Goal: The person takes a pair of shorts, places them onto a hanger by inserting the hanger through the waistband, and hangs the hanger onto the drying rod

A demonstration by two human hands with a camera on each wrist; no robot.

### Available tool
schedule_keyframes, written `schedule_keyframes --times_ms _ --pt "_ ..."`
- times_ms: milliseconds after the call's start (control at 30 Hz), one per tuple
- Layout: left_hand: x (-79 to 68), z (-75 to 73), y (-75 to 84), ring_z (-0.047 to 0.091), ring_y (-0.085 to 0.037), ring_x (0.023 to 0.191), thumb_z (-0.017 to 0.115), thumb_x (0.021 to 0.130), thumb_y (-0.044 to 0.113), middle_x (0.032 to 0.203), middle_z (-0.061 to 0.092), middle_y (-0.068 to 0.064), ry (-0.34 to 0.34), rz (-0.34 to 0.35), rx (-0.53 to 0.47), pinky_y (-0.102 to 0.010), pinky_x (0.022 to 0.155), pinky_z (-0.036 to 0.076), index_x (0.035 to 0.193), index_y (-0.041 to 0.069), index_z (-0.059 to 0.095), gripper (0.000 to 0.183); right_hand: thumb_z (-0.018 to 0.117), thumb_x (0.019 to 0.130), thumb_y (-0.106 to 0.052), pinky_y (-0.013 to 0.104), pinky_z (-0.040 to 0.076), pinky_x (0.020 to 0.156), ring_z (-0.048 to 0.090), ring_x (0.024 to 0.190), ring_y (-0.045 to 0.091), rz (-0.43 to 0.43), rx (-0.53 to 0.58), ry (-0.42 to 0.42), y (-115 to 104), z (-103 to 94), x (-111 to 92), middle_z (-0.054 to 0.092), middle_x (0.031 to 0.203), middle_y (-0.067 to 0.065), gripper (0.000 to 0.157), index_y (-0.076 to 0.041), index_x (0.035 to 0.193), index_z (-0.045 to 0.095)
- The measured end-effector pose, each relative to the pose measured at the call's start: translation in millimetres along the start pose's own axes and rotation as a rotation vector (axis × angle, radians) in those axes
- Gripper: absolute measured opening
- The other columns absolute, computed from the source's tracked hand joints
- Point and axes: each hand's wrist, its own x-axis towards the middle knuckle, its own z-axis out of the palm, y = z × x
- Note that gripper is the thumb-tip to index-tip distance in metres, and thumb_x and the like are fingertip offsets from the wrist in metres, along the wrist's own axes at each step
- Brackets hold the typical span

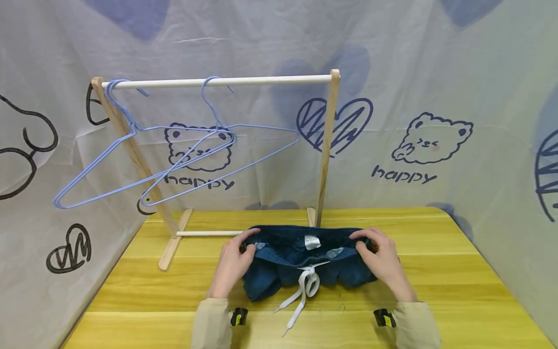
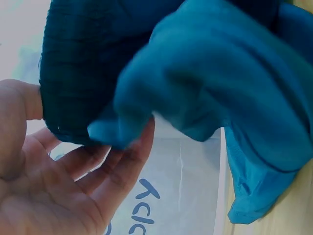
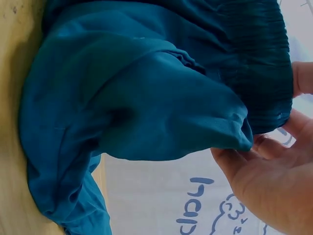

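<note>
Dark blue drawstring shorts [image 1: 287, 275] lie bunched over the table, their waist opening spread toward the head camera. A white label [image 1: 311, 242] shows inside the back, and a white drawstring [image 1: 308, 279] is tied in a bow at the front. My left hand [image 1: 233, 264] grips the left end of the waistband, thumb and fingers on either side of the cloth. At the opposite end, my right hand [image 1: 383, 257] pinches the waistband likewise. Both wrist views show the gathered elastic between thumb and fingers, with a loose fold of cloth touching the fingertips.
Behind the shorts stands a wooden rack [image 1: 328, 145] with a white top rail [image 1: 261, 81]. Blue hangers [image 1: 192, 177] hang on its left and middle. The yellow wooden table [image 1: 453, 291] ends at a printed cloth backdrop [image 1: 418, 72].
</note>
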Motion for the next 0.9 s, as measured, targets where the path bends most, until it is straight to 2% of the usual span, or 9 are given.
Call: schedule_keyframes --times_ms 200,367,433,533,633,700,733,800,900 --pt "-0.2 -2.4 0.7 0.028 -0.01 0.042 0.05 0.096 0.004 0.054 0.031 0.005 -0.004 -0.006 0.003 -0.023 0.044 0.029 0.137 0.023 0.061 0.047 0.057 0.09 0.004 0.025 0.036 0.07 0.045 0.08 0.011 -0.035 -0.007 -0.032 1 1.8 1 0.066 0.111 0.01 0.03 -0.009 0.113 0.071" --pt "-0.7 -4.1 -4.4 0.027 -0.01 0.042 0.051 0.096 0.002 0.057 0.032 0.003 -0.072 -0.025 0.028 -0.022 0.044 0.028 0.139 0.024 0.058 0.049 0.056 0.091 0.005 0.029 0.04 0.079 0.052 0.092 0.017 -0.048 -0.013 -0.073 1 2.4 1 0.066 0.115 0.011 0.031 -0.01 0.114 0.069" --pt "-0.7 -3.9 -7.8 0.027 -0.01 0.043 0.052 0.095 0.001 0.065 0.043 -0.001 -0.095 -0.024 0.049 -0.022 0.045 0.029 0.139 0.022 0.058 0.049 0.055 0.092 0.004 0.033 0.042 0.083 0.053 0.095 0.021 -0.035 -0.014 -0.096 1 2.8 1 0.065 0.117 0.012 0.029 -0.01 0.114 0.069" --pt "-0.5 -2.7 -11.4 0.032 -0.012 0.048 0.054 0.093 -0.001 0.095 0.062 -0.011 -0.108 0.008 0.092 -0.025 0.053 0.034 0.137 0.018 0.06 0.048 0.056 0.094 0.001 0.038 0.043 0.085 0.054 0.097 0.023 -0.003 -0.021 -0.115 0 3.2 1 0.065 0.118 0.012 0.026 -0.011 0.113 0.068" --pt "-0.8 -1.6 -12.7 0.051 -0.02 0.066 0.055 0.094 0.0 0.126 0.062 -0.018 -0.105 0.047 0.125 -0.034 0.069 0.046 0.136 0.015 0.062 0.045 0.056 0.094 0.0 0.041 0.044 0.086 0.055 0.099 0.024 0.007 -0.021 -0.114 -1 3.4 1 0.064 0.118 0.012 0.023 -0.01 0.112 0.068" --pt "-1.1 -2.5 -12.0 0.061 -0.03 0.09 0.056 0.097 0.004 0.134 0.058 -0.021 -0.092 0.057 0.107 -0.045 0.086 0.051 0.138 0.014 0.061 0.042 0.056 0.094 -0.001 0.043 0.045 0.086 0.056 0.1 0.026 -0.003 -0.021 -0.111 -1 3.8 1 0.064 0.117 0.013 0.023 -0.009 0.112 0.068" --pt "-1.3 -3.6 -11.9 0.061 -0.036 0.104 0.056 0.098 0.006 0.138 0.055 -0.023 -0.076 0.06 0.091 -0.051 0.094 0.05 0.139 0.013 0.06 0.041 0.056 0.094 -0.001 0.044 0.045 0.087 0.057 0.1 0.026 -0.008 -0.018 -0.109 -1 3.9 1 0.064 0.116 0.013 0.023 -0.009 0.112 0.068" --pt "-1.7 -7.3 -11.6 0.052 -0.044 0.128 0.057 0.1 0.01 0.146 0.047 -0.024 -0.024 0.06 0.041 -0.061 0.105 0.044 0.142 0.012 0.057 0.042 0.056 0.094 -0.001 0.046 0.044 0.087 0.057 0.101 0.028 -0.02 -0.012 -0.106 -1 4.2 1 0.064 0.115 0.013 0.023 -0.008 0.113 0.068" --pt "-2.2 -15.4 -10.9 0.041 -0.048 0.139 0.057 0.101 0.013 0.152 0.038 -0.024 0.104 0.04 -0.036 -0.068 0.111 0.036 0.147 0.011 0.051 0.046 0.057 0.094 -0.002 0.051 0.045 0.09 0.058 0.105 0.031 -0.037 -0.008 -0.096 -2 4.2 1 0.063 0.113 0.013 0.022 -0.007 0.113 0.069"
